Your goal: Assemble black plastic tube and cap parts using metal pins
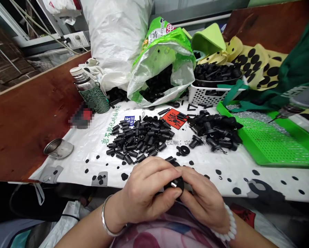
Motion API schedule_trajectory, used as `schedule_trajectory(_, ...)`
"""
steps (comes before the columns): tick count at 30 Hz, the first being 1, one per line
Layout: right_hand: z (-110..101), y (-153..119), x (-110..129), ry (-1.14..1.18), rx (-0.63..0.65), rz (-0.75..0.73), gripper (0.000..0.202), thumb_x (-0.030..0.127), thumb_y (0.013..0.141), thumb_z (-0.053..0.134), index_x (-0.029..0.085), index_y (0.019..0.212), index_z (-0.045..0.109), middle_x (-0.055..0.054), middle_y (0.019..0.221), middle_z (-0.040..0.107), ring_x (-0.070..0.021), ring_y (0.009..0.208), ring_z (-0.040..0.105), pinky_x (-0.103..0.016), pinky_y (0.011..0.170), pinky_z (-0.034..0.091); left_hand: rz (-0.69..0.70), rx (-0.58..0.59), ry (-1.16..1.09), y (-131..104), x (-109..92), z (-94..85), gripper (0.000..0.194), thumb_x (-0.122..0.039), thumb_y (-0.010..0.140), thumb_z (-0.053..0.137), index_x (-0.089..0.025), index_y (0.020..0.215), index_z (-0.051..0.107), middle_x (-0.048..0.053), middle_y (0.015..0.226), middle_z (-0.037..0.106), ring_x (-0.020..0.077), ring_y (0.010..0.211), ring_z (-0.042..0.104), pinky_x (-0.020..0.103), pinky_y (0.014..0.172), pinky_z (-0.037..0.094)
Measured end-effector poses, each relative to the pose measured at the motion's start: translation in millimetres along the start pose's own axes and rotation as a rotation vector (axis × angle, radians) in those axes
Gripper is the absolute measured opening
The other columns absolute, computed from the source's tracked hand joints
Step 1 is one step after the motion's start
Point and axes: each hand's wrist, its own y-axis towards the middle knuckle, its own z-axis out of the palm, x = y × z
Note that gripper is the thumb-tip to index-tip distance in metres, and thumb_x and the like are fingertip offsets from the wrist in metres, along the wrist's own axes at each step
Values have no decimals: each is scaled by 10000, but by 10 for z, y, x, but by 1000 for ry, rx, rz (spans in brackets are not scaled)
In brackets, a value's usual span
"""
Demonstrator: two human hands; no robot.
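At the table's near edge, my left hand and my right hand are closed together on a round black plastic part. A bright metal bit shows on its face; the rest of the part lies hidden under my fingers. Just beyond my hands is a heap of black ribbed plastic cylinders. Farther right lies a second heap of black parts with wide flanges. One flanged black part rests by itself between the heaps.
A green tray holds small silvery pieces, with a power screwdriver above it. Behind stand an open green-and-white bag of black parts and a white basket. A thermos and metal cup are on the left.
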Motion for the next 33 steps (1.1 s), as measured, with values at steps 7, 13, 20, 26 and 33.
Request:
schedule_trajectory(7, 100, -40, -6, 27, -46, 227, 224, 160, 862, 496, 183, 1072, 570, -81, 939, 671, -175, 833, 656, -274, 717, 552, -188, -138, 92, -117, 61, 187, 304, -115, 844, 531, -152, 1139, 594, 106, 946, 660, 173, 851, 612, 288, 734, 514)
schedule_trajectory(13, 194, 26, -39, -136, -72, 248, 228, 193, 857, 534, 194, 1085, 537, -41, 840, 661, -139, 659, 632, -255, 627, 539, -513, -341, -109, -162, 210, 334, 214, -196, 878, 514, -146, 992, 688, 83, 868, 682, 162, 795, 626, 267, 709, 507)
schedule_trajectory(20, 262, 102, -93, -286, -17, 54, 284, 109, 865, 498, 140, 1147, 480, -118, 926, 659, -196, 830, 637, -310, 706, 542, -856, -426, -388, -138, 305, 366, 283, -354, 845, 559, -128, 903, 720, 49, 750, 675, 113, 560, 577, 204, 502, 479)
schedule_trajectory(26, 253, 168, -90, -311, 25, 64, 229, 134, 888, 462, 135, 1114, 497, -103, 854, 659, -191, 741, 635, -307, 631, 532, -891, -412, -467, -155, 351, 373, 311, -385, 838, 560, -126, 927, 707, 38, 696, 667, 103, 520, 562, 199, 484, 484)
schedule_trajectory(33, 257, 246, -86, -334, 76, 89, 193, 164, 915, 419, 127, 1081, 509, -102, 851, 663, -187, 731, 640, -295, 621, 523, -908, -404, -496, -200, 393, 361, 328, -394, 860, 525, -121, 949, 683, 44, 764, 675, 107, 552, 594, 206, 515, 526)
